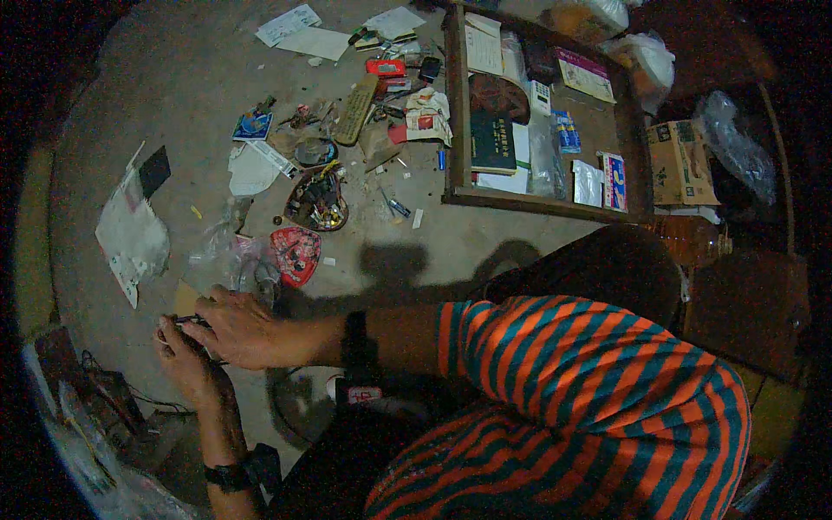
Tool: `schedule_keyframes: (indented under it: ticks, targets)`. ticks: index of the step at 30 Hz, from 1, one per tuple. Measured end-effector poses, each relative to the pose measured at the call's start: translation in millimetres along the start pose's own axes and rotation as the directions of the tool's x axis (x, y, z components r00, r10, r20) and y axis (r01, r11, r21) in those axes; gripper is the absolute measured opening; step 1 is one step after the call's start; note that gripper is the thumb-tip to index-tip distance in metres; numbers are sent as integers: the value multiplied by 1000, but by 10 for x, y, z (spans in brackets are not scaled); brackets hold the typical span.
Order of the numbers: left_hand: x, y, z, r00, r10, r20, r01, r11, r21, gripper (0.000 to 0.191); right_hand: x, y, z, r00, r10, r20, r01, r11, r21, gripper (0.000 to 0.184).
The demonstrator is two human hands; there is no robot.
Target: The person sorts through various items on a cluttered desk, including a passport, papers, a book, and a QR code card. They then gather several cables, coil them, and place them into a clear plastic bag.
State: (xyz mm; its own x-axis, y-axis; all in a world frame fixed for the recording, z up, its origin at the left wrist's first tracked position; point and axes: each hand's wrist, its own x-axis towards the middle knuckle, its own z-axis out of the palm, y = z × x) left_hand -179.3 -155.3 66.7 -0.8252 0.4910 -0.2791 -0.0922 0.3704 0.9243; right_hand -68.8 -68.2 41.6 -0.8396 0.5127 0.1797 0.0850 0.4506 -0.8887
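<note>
My left hand (190,370) and my right hand (244,330) meet at the left of the view, low over the floor. A small, thin dark object (188,319) is pinched between the fingertips of both; what it is cannot be made out. Just beyond the hands lie crumpled clear plastic (224,250) and a tan piece of card or paper (187,296), partly covered by my right hand. Close by is a red shield-shaped tray (296,255) with small dark parts on it. Behind that, a dark tray (318,198) holds many small metal pieces.
A wooden drawer (552,207) with books, a calculator (540,97) and small boxes lies at upper right. A tan remote control (357,110), a small screwdriver-like tool (394,204) and papers (133,234) lie scattered on the floor. A cardboard box (682,162) stands right of the drawer.
</note>
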Motion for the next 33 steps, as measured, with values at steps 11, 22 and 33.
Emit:
schedule_keyframes:
  ticks: [11, 22, 33]
  targets:
    - [200, -233, -103, 992, -94, 79, 106, 980, -166, 37, -169, 219, 206, 984, -149, -99, 163, 976, 147, 54]
    - [-55, -8, 152, 860, -361, 360, 473, 828, -301, 62, -23, 213, 49, 997, 71, 18, -73, 949, 306, 36]
    - [-69, -26, 206, 879, -242, 410, 386, 867, -315, 58, 50, 190, -36, 970, 209, -128, -162, 939, 303, 27]
